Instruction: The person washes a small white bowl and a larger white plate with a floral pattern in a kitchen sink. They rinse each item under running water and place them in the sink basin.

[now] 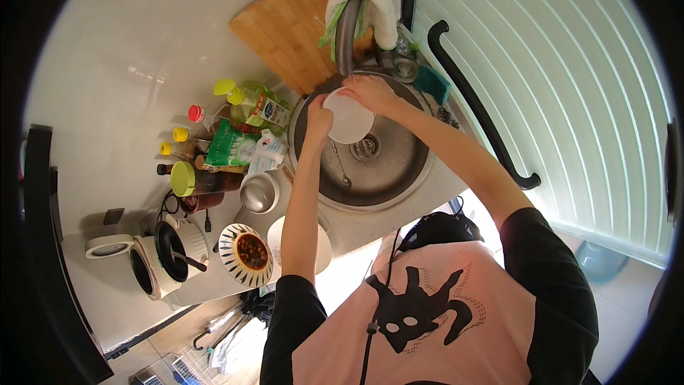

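Observation:
My left hand [319, 117] grips the left rim of a round white bowl [350, 120], held tilted over the round metal sink [374, 187]. At the bowl's upper edge is my right hand [368, 92], just under the mouth of the faucet [347, 37]; its fingers rest at the rim and are partly hidden. Below the bowl the drain [366, 145] shows, and a small metal spoon or chain-like piece [344, 179] lies on the basin floor. A white and green cloth [363, 0] hangs over the faucet.
Behind the sink leans a wooden cutting board [299, 21]. Left of it stand a green pump bottle [262, 107], seasoning bottles and a metal ladle [257, 193]. A patterned plate of dark sauce [230, 246] sits nearer. At right are a teal sponge [433, 84] and a black door handle [481, 112].

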Demonstrator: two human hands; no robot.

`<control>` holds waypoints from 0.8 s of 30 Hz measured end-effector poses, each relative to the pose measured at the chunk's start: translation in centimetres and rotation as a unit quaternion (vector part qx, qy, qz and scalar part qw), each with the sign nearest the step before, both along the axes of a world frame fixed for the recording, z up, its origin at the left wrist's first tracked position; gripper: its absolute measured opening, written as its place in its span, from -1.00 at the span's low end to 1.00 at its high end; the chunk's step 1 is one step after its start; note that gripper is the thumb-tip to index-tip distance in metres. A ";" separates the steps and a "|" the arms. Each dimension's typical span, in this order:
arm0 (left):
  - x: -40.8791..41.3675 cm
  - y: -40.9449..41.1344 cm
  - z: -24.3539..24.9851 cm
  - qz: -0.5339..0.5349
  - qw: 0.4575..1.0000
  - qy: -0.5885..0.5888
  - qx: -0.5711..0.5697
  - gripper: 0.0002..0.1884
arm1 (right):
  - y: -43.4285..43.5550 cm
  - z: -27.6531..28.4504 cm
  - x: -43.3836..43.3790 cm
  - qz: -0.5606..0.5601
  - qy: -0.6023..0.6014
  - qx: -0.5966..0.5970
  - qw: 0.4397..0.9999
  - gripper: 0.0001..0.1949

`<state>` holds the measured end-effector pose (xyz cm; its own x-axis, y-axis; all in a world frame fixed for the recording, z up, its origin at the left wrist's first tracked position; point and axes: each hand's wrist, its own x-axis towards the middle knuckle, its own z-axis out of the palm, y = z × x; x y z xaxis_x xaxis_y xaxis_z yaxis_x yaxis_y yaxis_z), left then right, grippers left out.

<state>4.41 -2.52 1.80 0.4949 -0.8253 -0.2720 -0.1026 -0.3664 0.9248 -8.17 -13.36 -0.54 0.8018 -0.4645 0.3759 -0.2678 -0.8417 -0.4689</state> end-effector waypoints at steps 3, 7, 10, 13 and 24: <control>0.9 0.5 -2.2 0.131 0.974 0.162 -0.084 -0.45 | 2.8 -1.5 -0.9 -0.119 0.032 0.219 0.968 -0.77; -1.5 0.1 -1.9 0.209 0.958 0.144 -0.132 -0.50 | 4.4 -3.0 -1.8 -0.111 -0.060 0.401 0.907 -0.75; -2.3 0.6 -1.4 0.134 0.977 0.055 -0.156 -0.53 | 1.4 -2.7 -1.7 -0.127 0.024 0.182 0.975 -0.75; -2.0 0.8 -0.7 0.126 0.984 0.054 -0.115 -0.44 | 0.6 0.1 -0.7 -0.129 0.024 0.060 0.990 -0.77; -3.2 1.1 -1.7 0.220 0.940 0.099 -0.240 -0.50 | 2.4 -1.9 0.2 -0.200 -0.062 0.303 0.930 -0.70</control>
<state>1.18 -1.44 0.09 0.7957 -0.6042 -0.0427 0.1523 0.1314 0.9796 -7.99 -10.91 -2.40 0.4865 -0.8733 0.0256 -0.4151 -0.2568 -0.8728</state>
